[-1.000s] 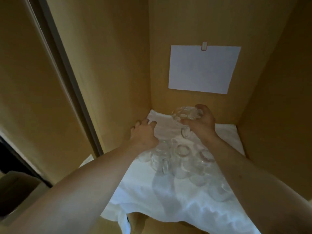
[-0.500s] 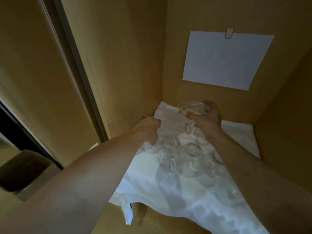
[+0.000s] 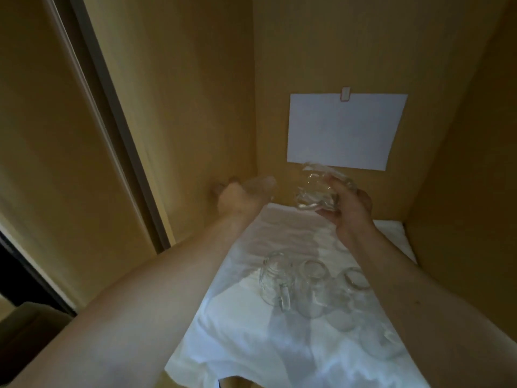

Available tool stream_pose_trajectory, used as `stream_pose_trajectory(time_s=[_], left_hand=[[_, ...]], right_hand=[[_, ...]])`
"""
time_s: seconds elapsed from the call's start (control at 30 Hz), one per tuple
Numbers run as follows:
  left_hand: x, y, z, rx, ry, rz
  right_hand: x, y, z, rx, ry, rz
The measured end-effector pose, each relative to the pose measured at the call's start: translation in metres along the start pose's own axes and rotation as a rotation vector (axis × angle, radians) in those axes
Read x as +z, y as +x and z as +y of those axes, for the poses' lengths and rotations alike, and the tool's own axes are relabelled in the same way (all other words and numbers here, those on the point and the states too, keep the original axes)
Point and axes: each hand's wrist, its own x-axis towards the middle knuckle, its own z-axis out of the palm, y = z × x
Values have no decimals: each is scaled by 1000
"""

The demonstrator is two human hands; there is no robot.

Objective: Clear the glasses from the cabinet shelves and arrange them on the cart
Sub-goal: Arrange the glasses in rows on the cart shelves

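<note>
lifted off the cloth (image 3: 251, 326), right hand (image 3: 351, 208) grips glass (image 3: 317, 196).

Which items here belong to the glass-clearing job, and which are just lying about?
Job: glass held in the right hand; left hand; glass mug and other glasses on the shelf.
Lying about: white cloth; paper sheet.

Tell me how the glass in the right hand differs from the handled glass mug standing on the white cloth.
The held glass is lifted off the shelf and tilted; the handled mug stands on the white cloth. The right hand grips the held glass; nothing touches the mug. The held glass is blurred, the mug sharp. Both are clear glass.
</note>
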Motion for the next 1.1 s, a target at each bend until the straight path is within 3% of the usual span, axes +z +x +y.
stream_pose_trajectory(time_s=[0.1,0.17,0.3,0.43,0.63,0.77,0.97,1.1], left_hand=[[-1,-6,2,-153,-399,-86],[-3,-12,0,-160,-531,-105],[-18,-25,0,-49,-702,-124],[-43,-40,5,-39,-872,-281],[-66,-79,14,-25,-954,-470],[-71,-110,25,70,-919,-660],[-68,-183,56,264,-948,-917],[-61,-245,76,351,-910,-1080]], right_hand=[[-7,-24,-5,60,182,-124],[-10,-40,-5,75,291,-160],[-4,-80,-3,49,386,-108],[2,-130,2,-8,473,-5],[-13,-205,8,-203,406,101],[-34,-253,-2,-322,387,-31],[-77,-320,-20,-368,486,-58],[-117,-367,-41,-463,326,74]])
